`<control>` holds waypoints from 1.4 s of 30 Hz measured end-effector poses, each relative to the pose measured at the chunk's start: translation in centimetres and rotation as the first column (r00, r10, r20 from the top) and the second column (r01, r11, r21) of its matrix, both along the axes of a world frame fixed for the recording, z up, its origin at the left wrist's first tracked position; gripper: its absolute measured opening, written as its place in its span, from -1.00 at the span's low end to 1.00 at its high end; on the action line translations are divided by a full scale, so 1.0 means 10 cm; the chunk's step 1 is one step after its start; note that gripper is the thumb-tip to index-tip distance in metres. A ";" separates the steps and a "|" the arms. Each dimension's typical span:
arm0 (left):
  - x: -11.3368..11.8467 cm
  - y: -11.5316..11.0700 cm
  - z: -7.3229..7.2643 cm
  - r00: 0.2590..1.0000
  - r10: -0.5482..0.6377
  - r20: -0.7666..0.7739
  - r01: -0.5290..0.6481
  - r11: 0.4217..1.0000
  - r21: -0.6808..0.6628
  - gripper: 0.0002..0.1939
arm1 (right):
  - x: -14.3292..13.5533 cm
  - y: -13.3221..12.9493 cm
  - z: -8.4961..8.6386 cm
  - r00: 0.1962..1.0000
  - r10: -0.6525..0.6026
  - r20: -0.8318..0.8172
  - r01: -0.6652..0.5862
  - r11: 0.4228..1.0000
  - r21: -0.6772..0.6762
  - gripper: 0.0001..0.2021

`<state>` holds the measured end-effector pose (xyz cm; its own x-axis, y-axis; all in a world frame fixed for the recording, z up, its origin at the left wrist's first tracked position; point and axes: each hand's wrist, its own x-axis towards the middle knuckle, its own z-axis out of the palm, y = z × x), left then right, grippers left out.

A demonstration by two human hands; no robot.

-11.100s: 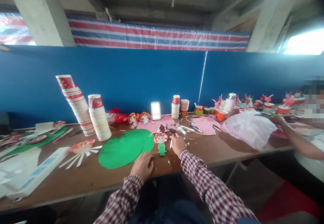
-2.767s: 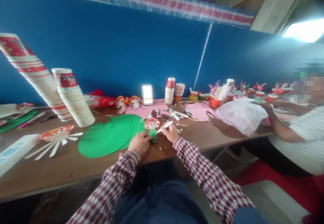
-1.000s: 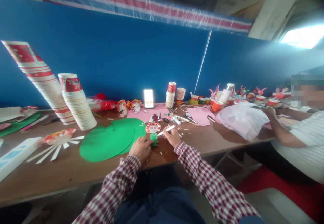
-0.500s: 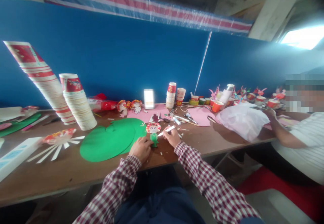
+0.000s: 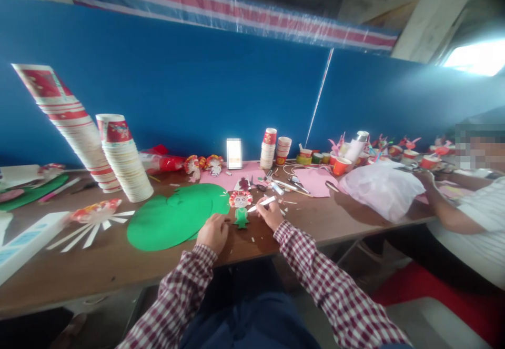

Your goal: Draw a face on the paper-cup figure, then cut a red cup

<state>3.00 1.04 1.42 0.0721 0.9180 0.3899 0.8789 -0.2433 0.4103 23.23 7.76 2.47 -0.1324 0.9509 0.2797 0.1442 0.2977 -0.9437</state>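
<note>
A paper doll with a red-and-orange frilled head, a drawn face and a green body lies flat on the table before me. My right hand is just right of it, fingers closed around a white pen that slants down toward the doll. To the doll's left, my left hand rests on the table near the edge of a green paper sheet, apart from the doll. Its fingers are loosely bent and hold nothing.
Tall stacks of paper cups stand at the left. A lit phone stands behind pink sheets. Scissors and pens lie beyond the doll. On the right are a white plastic bag and a seated person.
My left hand has drawn back to the left, off the doll. The right hand keeps its hold on the pen with little movement. The view has shifted slightly.
</note>
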 end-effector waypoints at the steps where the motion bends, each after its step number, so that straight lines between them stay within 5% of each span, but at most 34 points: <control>1: -0.01 -0.01 -0.01 1.000 -0.009 0.003 0.009 1.000 -0.006 -0.75 | 0.00 0.00 0.00 1.000 -0.001 -0.002 0.001 1.000 -0.004 -0.93; 16: 0.05 -0.10 0.02 0.981 -0.127 -0.149 0.121 0.992 -0.048 -0.57 | -0.05 -0.01 0.01 0.998 -0.010 0.064 0.006 0.998 0.056 -0.88; 42: 0.09 -0.12 0.09 0.956 -0.104 -0.273 0.076 0.991 -0.110 -0.61 | -0.24 -0.02 -0.02 0.942 -0.062 0.331 -0.012 0.976 0.216 -0.88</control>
